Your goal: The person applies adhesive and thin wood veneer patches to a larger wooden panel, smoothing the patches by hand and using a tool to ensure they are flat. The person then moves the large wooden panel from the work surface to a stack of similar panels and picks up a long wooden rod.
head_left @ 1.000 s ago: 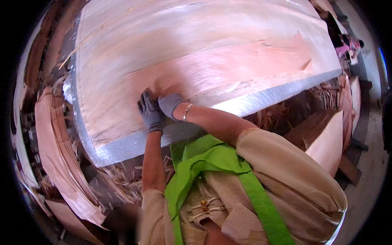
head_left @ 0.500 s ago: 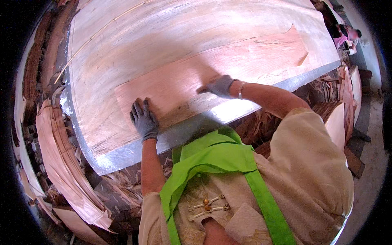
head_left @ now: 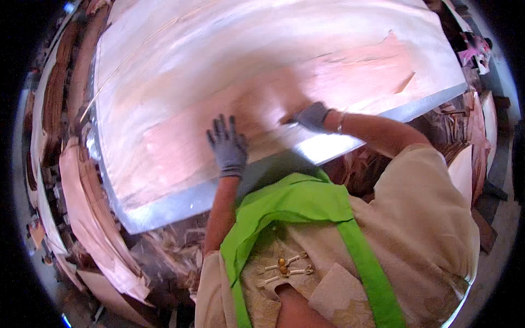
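A long pinkish strip of wood veneer [head_left: 186,134] lies over a broad, paler wood sheet [head_left: 164,71] on the worktop. My left hand [head_left: 228,150], in a grey glove, rests at the strip's near side with fingers spread. Farther right, my right hand [head_left: 313,117], also gloved, has its fingers curled over the strip's near edge. A small brownish tip pokes out from its fingers; whether it is a tool or a bare fingertip cannot be made out. At the strip's right end, a pointed flap [head_left: 405,83] curls up.
A shiny metal edge [head_left: 164,214] borders the near side of the worktop. A thin stick [head_left: 117,68] lies across the pale sheet at the left. Stacked veneer [head_left: 90,213] stands at the left, with scraps below the edge. Another person [head_left: 474,53] is at the far right.
My left hand has moved right along the strip, toward my right hand, and its fingers have spread. My right hand has shifted slightly right. The view is more blurred.
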Available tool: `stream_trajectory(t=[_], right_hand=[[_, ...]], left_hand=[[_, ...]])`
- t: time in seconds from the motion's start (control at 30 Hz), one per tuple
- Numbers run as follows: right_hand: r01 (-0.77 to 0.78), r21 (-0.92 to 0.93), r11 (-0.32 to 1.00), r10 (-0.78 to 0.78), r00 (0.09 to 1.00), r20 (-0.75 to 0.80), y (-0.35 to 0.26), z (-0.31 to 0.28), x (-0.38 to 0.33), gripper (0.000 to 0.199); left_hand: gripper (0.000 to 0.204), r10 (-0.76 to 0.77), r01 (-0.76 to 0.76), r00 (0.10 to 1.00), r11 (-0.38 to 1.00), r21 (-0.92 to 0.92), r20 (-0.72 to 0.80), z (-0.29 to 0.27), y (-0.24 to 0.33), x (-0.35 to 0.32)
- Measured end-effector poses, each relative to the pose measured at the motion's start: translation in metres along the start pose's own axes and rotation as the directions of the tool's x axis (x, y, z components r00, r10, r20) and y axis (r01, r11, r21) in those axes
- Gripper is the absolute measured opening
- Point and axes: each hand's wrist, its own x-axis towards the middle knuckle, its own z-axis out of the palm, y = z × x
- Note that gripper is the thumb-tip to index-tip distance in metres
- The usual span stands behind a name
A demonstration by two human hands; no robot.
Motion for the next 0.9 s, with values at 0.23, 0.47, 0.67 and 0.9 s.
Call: stream_trajectory(t=[0.23, 0.47, 0.67, 0.9], right_hand=[[0.252, -0.38, 0.89, -0.221, 0.967, 0.124, 0.043, 0.01, 0.005, 0.024], [0.267, -0.271, 0.925, -0.276, 0.961, 0.003, 0.144, -0.071, -0.069, 0.026], [0.075, -0.321, 0.944, -0.061, 0.997, 0.053, 0.225, -0.12, -0.144, 0.026], [0.119, -0.228, 0.966, -0.153, 0.979, -0.136, 0.274, -0.089, -0.146, 0.025]], left_hand=[[0.059, -0.003, -0.002, 0.995, 0.999, 0.048, 0.101, 0.015, 0.108, 0.044], [0.057, -0.027, 0.016, 0.994, 0.995, 0.098, 0.109, 0.018, 0.112, 0.044], [0.058, -0.025, 0.01, 0.995, 0.989, 0.145, 0.101, 0.026, 0.114, 0.044], [0.071, 0.074, -0.075, 0.995, 0.997, 0.009, 0.06, 0.022, 0.235, 0.08]])
